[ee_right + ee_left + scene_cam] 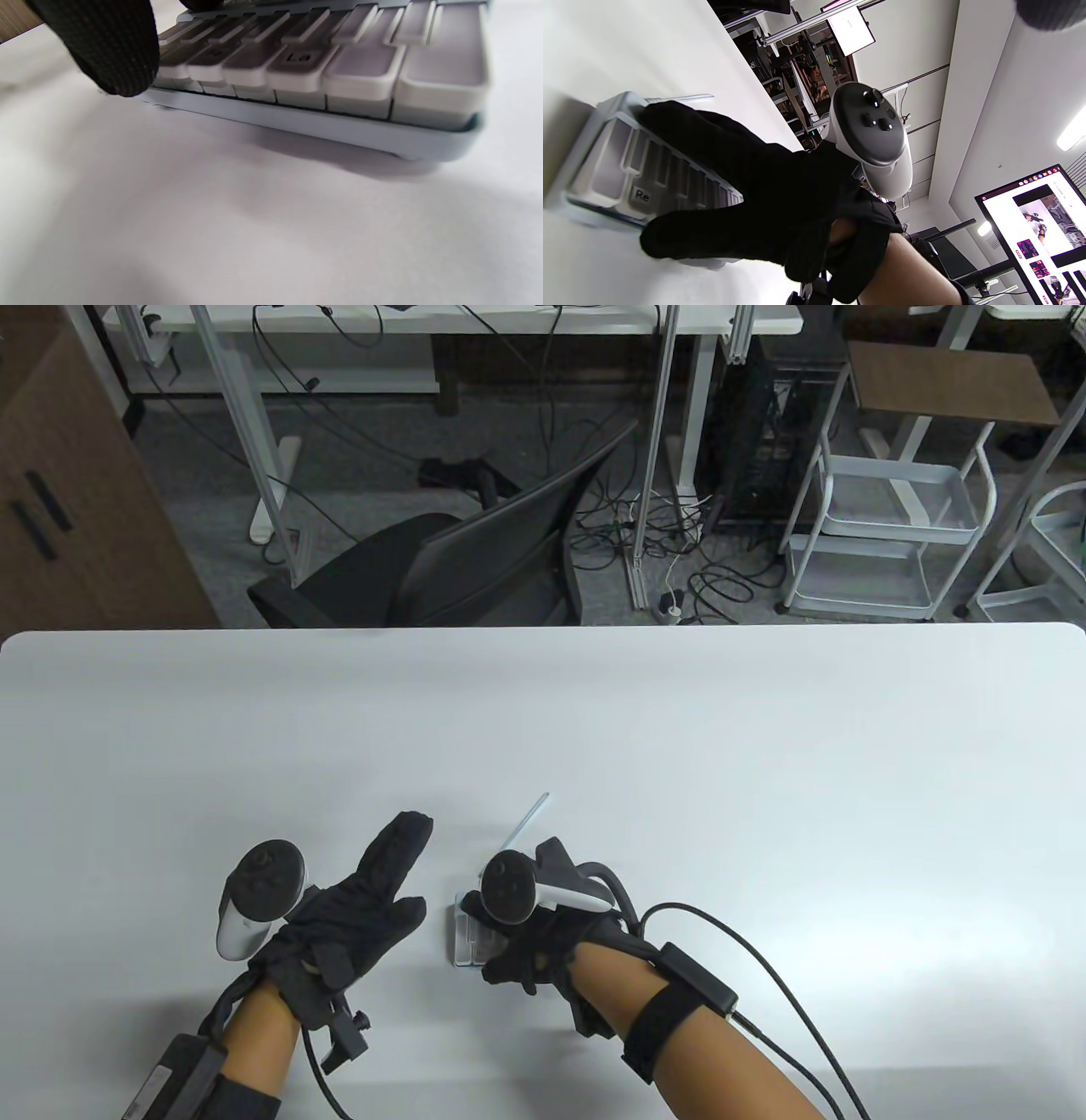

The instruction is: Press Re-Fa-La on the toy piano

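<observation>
The toy piano (464,938) is pale blue with white keys and lies near the table's front, mostly hidden under my right hand (528,937). In the left wrist view the piano (606,161) shows a key marked Re (642,195); my right hand (742,190) lies spread over the keys, thumb at the front edge. In the right wrist view the piano (339,76) shows a key marked La (302,57), and one gloved fingertip (112,46) hangs at the left keys; I cannot tell which key it touches. My left hand (373,899) rests open on the table left of the piano.
A thin pale blue rod (526,818) sticks out from behind the piano toward the far side. The white table (764,780) stretches around both hands. A black office chair (475,568) stands beyond the far edge.
</observation>
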Tool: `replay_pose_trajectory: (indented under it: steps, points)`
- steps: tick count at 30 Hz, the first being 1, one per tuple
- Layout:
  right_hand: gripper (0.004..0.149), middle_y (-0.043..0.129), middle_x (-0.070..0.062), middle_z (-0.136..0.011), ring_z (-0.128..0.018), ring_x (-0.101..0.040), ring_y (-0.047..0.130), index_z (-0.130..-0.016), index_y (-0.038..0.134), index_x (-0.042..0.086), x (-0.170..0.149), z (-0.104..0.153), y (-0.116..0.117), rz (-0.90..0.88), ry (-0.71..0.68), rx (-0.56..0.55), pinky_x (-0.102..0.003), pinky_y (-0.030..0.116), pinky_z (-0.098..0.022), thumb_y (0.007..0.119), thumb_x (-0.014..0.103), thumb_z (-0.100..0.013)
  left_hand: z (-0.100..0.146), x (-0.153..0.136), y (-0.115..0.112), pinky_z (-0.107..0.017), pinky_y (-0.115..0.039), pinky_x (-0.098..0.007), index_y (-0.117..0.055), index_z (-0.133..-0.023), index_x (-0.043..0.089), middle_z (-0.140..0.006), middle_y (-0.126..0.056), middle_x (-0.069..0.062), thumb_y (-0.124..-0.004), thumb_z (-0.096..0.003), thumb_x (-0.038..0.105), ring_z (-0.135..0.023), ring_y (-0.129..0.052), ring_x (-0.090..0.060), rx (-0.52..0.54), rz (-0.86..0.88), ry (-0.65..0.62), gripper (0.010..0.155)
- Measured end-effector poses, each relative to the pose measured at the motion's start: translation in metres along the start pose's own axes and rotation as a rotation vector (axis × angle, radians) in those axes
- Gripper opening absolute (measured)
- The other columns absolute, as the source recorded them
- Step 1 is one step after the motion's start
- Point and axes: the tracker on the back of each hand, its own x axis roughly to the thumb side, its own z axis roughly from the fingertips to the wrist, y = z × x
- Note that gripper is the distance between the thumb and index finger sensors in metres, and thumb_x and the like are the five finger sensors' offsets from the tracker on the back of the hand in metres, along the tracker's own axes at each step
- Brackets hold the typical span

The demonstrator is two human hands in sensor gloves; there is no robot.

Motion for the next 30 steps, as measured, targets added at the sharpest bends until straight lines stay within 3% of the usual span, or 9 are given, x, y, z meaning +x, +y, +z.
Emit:
replay_pose_trajectory:
  steps: [16,20,24,30]
  points:
    - [0.085,0.028,-0.007,-0.114,-0.109,-0.046,0.032,-0.107,0.038,0.040,-0.002,0.002,0.003,0.000,0.002,0.007,-0.070,0.024,-0.069,0.092,0.056,-0.044,0.000,0.000,0.000,-0.063,-0.009,-0.071,-0.020,-0.114,0.035,-0.118,-0.004,-0.004,-0.064,-0.0485,0.080,-0.110,0.001,-0.040,-0.003,0.001,-0.003,0.091]
    - [0.092,0.024,-0.006,-0.114,-0.109,-0.046,0.028,-0.107,0.034,0.039,-0.004,0.004,0.001,-0.014,0.000,0.028,-0.071,0.021,-0.069,0.096,0.055,-0.042,0.001,0.001,0.000,-0.064,-0.009,-0.071,-0.020,-0.114,0.035,-0.118,-0.004,-0.004,-0.064,-0.0483,0.080,-0.110,0.001,-0.040,0.001,0.003,-0.009,0.091]
    - [0.093,0.021,-0.007,-0.114,-0.109,-0.046,0.026,-0.107,0.029,0.038,-0.012,0.021,-0.019,-0.154,-0.031,-0.035,-0.071,0.021,-0.069,0.093,0.058,-0.043,0.001,0.001,0.001,-0.063,-0.009,-0.071,-0.020,-0.114,0.035,-0.118,-0.004,-0.004,-0.064,-0.0484,0.080,-0.110,0.001,-0.040,0.005,0.007,-0.011,0.091]
    - [0.094,0.018,-0.007,-0.114,-0.109,-0.047,0.024,-0.107,0.025,0.037,-0.030,0.070,-0.058,-0.370,-0.095,-0.238,-0.070,0.021,-0.069,0.089,0.062,-0.044,0.001,0.002,0.002,-0.063,-0.009,-0.071,-0.019,-0.114,0.036,-0.118,-0.003,-0.004,-0.064,-0.0485,0.080,-0.110,0.002,-0.040,0.012,0.007,-0.022,0.091]
